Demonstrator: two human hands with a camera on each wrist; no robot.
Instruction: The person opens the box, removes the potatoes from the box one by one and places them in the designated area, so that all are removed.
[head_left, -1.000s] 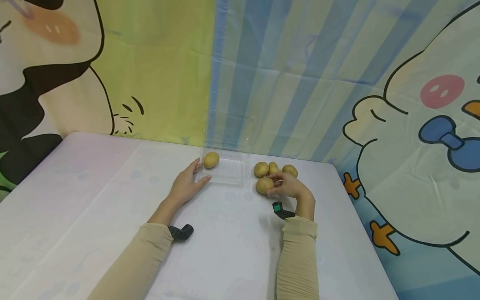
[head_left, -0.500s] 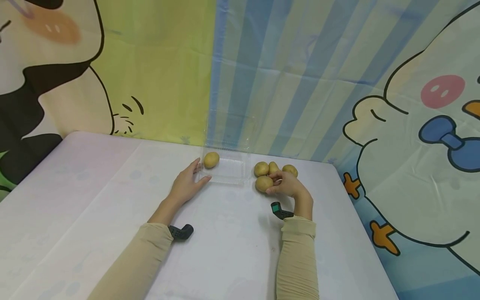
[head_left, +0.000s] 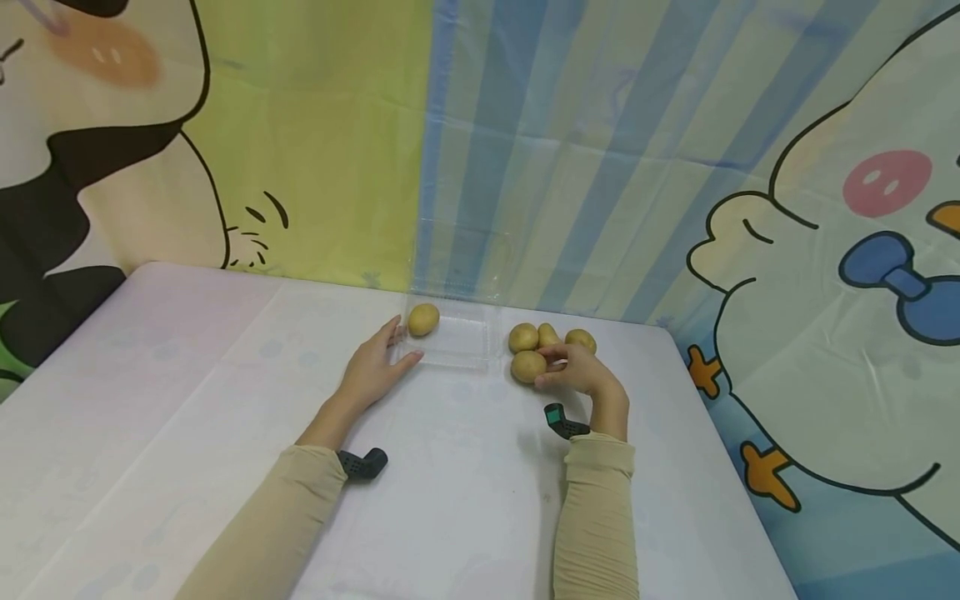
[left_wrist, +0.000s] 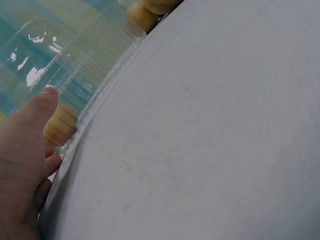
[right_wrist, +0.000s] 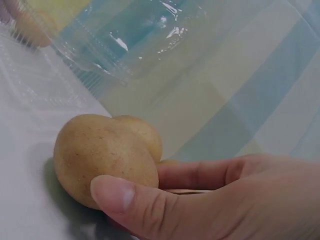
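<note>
Gripping the nearest potato (head_left: pixel 528 367) between thumb and fingers, the right hand (head_left: pixel 581 372) rests on the table (head_left: pixel 187 392) toward its far right corner; the right wrist view shows the thumb curled round the potato's near side and the fingers behind it, with the potato sitting on the white cover. Nearer the front edge, two beige sleeves (head_left: pixel 596 517) lie across the table, each with a small dark wrist-worn device (head_left: pixel 362 463) beside it. The left hand (head_left: pixel 372 367) lies flat near the middle of the table, fingers straight and loosely spread, its thumb against the near left corner of the clear plastic container (head_left: pixel 457 342), holding nothing. Just behind the gripped potato, three more potatoes (head_left: pixel 522 337) cluster together, touching or nearly touching one another, just to the right of the container. Inside the container, a single potato (head_left: pixel 423 319) lies in its far left corner, close to the left hand's fingertips. The container's clear lid (head_left: pixel 461 258) stands raised at the table's far edge, against the cartoon-printed backdrop (head_left: pixel 600 150).
</note>
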